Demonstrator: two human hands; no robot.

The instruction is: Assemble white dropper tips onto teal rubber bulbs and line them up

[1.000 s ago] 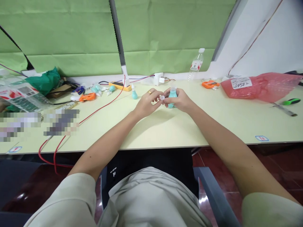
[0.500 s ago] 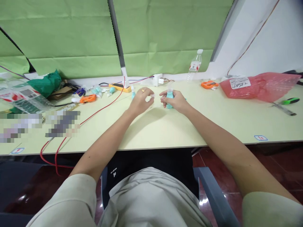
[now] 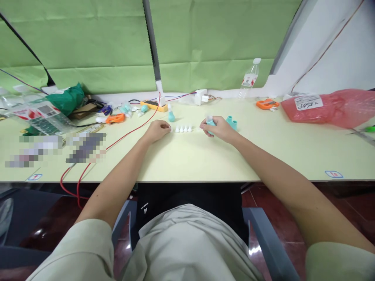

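Observation:
My right hand (image 3: 219, 128) is closed around a small teal bulb-shaped bottle (image 3: 210, 122) with a clear top, held just above the table. My left hand (image 3: 159, 130) rests low over the tabletop, its fingertips pinched on a small white piece (image 3: 170, 128) that is mostly hidden. Between the hands stands a row of several small white cone-shaped nozzles (image 3: 183, 128). Behind the left hand, a teal bulb bottle with a clear tip (image 3: 171, 114) stands upright. Beside my right wrist are several teal bottle bodies (image 3: 231, 123) with open necks.
Along the back lie a yellow multimeter (image 3: 154, 105), a white socket (image 3: 200, 97), orange tools (image 3: 267, 104) and a clear water bottle (image 3: 249, 80). A red plastic bag (image 3: 328, 108) lies at right. Red cables (image 3: 129, 134) cross the left side.
My left hand has moved left and down to the table, uncovering the row of white nozzles. My right hand still holds the teal bottle, now tilted. The view has shifted slightly.

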